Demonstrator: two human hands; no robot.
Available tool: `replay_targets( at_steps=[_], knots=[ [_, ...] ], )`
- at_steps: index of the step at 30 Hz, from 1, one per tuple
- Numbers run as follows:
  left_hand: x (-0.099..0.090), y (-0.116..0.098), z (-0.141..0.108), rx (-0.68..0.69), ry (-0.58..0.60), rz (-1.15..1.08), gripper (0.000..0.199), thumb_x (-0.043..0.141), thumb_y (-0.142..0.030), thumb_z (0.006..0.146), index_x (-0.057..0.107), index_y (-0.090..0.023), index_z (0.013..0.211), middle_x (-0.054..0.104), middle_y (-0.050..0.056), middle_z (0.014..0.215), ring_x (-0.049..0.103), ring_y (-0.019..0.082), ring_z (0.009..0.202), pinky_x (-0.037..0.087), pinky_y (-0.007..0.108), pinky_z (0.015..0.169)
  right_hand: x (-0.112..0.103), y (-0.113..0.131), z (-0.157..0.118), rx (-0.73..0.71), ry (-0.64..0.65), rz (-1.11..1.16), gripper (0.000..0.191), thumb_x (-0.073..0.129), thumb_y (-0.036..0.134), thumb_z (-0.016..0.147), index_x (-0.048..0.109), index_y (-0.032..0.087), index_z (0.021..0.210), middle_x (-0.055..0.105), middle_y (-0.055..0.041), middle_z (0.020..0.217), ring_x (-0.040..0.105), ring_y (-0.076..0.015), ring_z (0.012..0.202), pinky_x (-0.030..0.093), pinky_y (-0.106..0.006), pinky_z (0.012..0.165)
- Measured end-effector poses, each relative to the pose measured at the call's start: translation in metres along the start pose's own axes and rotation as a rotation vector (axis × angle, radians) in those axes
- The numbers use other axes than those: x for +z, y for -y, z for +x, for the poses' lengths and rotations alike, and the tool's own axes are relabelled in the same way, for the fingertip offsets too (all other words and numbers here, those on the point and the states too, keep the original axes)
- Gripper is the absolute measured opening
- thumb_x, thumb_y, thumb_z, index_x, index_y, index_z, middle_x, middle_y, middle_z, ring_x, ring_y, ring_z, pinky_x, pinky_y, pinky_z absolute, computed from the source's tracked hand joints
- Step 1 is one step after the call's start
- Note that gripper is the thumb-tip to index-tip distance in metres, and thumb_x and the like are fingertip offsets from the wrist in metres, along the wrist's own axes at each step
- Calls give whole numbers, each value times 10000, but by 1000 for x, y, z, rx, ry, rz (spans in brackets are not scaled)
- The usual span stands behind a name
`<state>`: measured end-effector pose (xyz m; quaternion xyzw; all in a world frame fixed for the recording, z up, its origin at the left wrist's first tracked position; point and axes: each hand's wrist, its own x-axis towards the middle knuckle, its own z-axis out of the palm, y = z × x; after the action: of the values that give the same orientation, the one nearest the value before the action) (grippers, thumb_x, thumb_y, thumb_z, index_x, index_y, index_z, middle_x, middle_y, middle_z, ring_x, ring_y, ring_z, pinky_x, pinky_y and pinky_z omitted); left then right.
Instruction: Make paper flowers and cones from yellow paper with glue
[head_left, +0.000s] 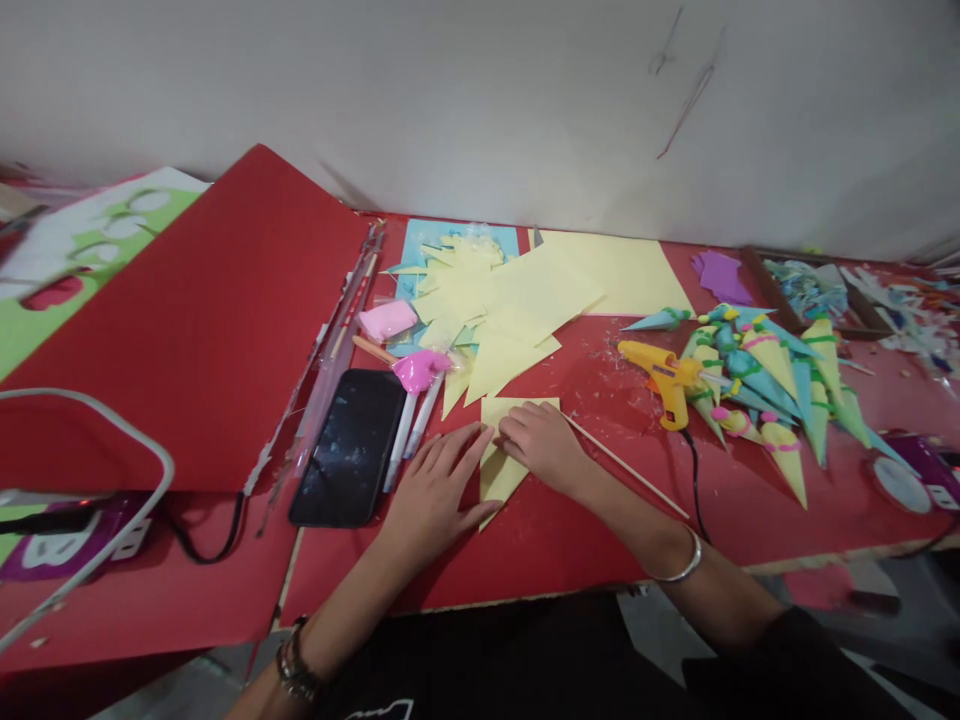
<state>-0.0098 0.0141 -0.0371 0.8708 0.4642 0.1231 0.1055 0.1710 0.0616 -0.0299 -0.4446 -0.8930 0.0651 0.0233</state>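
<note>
A small yellow paper piece lies on the red table between my hands. My left hand rests at its left edge, fingers spread, with the thumb touching the lower part. On the upper right of that paper sits my right hand, its fingers curled down on the sheet; what they pinch, if anything, is hidden. A thin wooden stick slants away to the right, its upper end beside the right hand. Behind the hands is a heap of cut yellow paper.
A black phone and pink clay packets lie left of the hands. To the right are a yellow glue gun, many decorated paper cones and a brown tray. A large red board covers the left side.
</note>
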Motion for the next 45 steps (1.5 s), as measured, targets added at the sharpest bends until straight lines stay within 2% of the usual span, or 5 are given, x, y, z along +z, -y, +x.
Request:
replay_targets(
  at_steps=[11, 21, 30, 37, 45],
  knots=[
    [-5, -10, -10, 66, 18, 92, 368, 542, -402, 802, 536, -278, 1148, 495, 94, 1251, 476, 267, 1127, 399, 451, 928, 5, 1, -1, -2, -65, -24, 224, 428, 314, 909, 569, 189, 788, 602, -14, 749, 487, -168, 761, 241, -305, 655],
    [-3, -9, -11, 118, 74, 37, 368, 491, -349, 842, 490, -277, 1203, 507, 32, 1298, 462, 231, 1169, 359, 436, 963, 2, 1, -1, 12, -62, -3, 221, 432, 316, 906, 569, 192, 784, 614, -8, 762, 485, -168, 757, 233, -305, 652],
    [-14, 5, -5, 142, 266, 40, 551, 471, -456, 825, 309, -343, 1340, 297, -12, 1446, 290, 254, 1298, 265, 452, 1025, 3, 1, 0, 25, -51, -5, 200, 436, 292, 900, 578, 183, 810, 608, -31, 780, 489, -180, 770, 271, -301, 662],
    [-26, 6, 4, 139, 382, 18, 585, 506, -483, 795, 332, -333, 1333, 274, -11, 1454, 267, 249, 1313, 226, 439, 1055, -9, 8, -39, 21, -280, 77, 247, 447, 276, 868, 577, 198, 1063, 558, -91, 1018, 455, -225, 936, 354, -355, 835],
    [-27, 8, 7, 139, 394, 4, 590, 522, -472, 778, 344, -330, 1323, 289, -12, 1449, 262, 248, 1315, 227, 453, 1058, -4, 32, -81, -208, -92, 177, 365, 461, 261, 852, 498, 326, 1209, 499, -49, 1189, 389, -220, 1108, 257, -438, 1021]
  ],
)
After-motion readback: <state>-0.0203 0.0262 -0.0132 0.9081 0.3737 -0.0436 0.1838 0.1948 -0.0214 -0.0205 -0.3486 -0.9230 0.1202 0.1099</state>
